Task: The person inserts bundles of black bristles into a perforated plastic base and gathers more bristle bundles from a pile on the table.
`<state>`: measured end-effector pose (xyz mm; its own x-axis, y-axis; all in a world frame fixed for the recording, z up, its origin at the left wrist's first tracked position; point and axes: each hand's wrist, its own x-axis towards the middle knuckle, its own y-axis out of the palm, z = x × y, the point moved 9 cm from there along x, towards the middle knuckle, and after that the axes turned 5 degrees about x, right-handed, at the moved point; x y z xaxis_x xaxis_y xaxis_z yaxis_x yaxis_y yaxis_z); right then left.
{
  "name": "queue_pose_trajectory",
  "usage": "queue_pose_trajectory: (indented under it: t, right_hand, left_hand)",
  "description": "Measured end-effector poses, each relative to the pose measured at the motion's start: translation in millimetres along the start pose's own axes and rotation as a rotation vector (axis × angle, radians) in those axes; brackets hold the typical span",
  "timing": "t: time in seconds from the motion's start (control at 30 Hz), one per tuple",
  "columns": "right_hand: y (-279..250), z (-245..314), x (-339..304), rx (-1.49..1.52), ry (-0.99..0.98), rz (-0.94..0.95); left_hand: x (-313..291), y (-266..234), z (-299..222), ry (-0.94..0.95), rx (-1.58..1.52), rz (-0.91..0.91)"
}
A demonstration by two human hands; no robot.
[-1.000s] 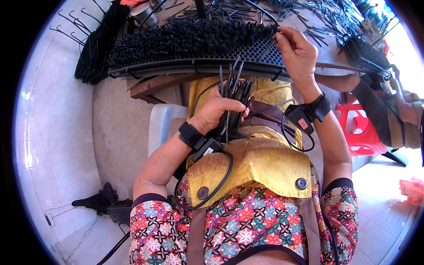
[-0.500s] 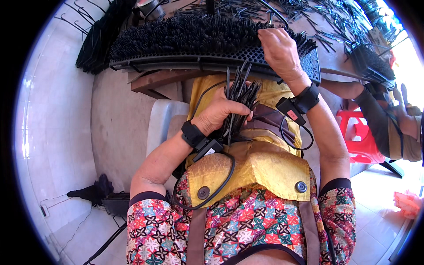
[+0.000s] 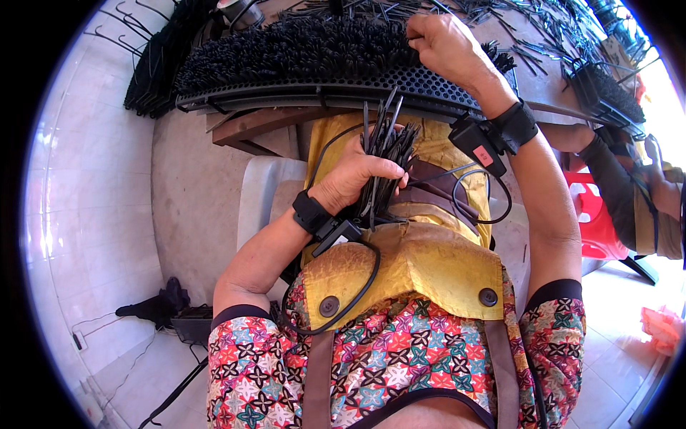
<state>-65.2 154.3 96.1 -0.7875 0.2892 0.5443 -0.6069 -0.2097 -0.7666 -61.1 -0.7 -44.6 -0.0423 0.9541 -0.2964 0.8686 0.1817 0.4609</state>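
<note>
Black strips point(image 3: 382, 161) in left hand point(image 3: 354, 179)

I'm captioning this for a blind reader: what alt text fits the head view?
Seen from above, a person's left hand grips a bundle of black strips at their lap, while the right hand presses onto a black perforated mat bristling with strips on a table.
</note>
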Motion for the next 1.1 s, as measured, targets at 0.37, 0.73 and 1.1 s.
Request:
queue_pose_trajectory:
  t: [0.37,0.73,1.1]
  right_hand:
    - [-8.8,0.7,7.7,0.044,0.138,0.037]
    - [-4.9,-19.6,-7.7,0.006,0.271,-0.036]
    - [-7.8,-33.1,-17.9,0.213,0.348,-0.094]
  left_hand:
    - [-3.9,4.6,-2.8,0.012,-0.005,0.024]
    - [-3.6,5.5,-3.8,0.001,-0.051,0.031]
    - [-7.0,6.6,-3.7,-0.014,-0.062,0.011]
